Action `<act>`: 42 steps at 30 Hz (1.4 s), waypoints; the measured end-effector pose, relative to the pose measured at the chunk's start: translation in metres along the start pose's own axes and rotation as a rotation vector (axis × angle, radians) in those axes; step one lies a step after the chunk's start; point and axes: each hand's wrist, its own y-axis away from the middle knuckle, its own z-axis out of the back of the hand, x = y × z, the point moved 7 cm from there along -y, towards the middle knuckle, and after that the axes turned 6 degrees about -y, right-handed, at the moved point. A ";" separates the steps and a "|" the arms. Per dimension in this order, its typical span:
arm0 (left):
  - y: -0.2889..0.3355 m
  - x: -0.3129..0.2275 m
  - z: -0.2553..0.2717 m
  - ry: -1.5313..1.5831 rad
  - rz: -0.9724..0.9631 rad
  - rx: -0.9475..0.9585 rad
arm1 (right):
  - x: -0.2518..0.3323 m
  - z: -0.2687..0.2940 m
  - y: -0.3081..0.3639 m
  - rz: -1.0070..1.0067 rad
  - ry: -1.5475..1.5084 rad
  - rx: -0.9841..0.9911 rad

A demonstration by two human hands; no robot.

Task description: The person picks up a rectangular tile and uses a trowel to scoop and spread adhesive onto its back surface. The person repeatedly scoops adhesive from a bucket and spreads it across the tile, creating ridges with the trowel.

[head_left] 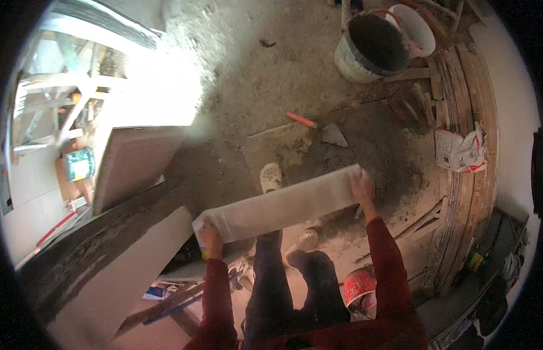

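Observation:
A long, narrow pale slab (283, 205), which looks like a cut strip of tile, is held out in front of my legs, its right end farther from me than its left. My left hand (211, 238) grips the near left end, thumb over the face. At the far right end, my right hand (362, 188) is closed round the short edge. The fingers of both hands are partly hidden behind the slab. Below it show my legs and my light clogs (271, 177) on the dusty floor.
An orange-red stick-like thing (302, 120) and a triangular shard (334, 135) lie ahead. Dirty buckets (365, 65) stand far right. Long stacked boards (467, 93) bear a white bag (460, 149). A red bucket (359, 284) sits near my right arm; a large panel (134, 166) leans at left.

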 end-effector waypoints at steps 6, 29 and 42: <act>-0.062 0.009 -0.005 0.089 0.065 -0.257 | 0.085 -0.177 -0.121 0.224 -0.129 0.134; -0.187 0.162 -0.064 0.146 0.041 -0.219 | 0.150 -0.198 -0.222 0.869 0.422 -0.217; -0.244 0.220 -0.035 -0.092 0.041 -0.231 | 0.016 -0.057 -0.283 0.456 -0.064 -0.158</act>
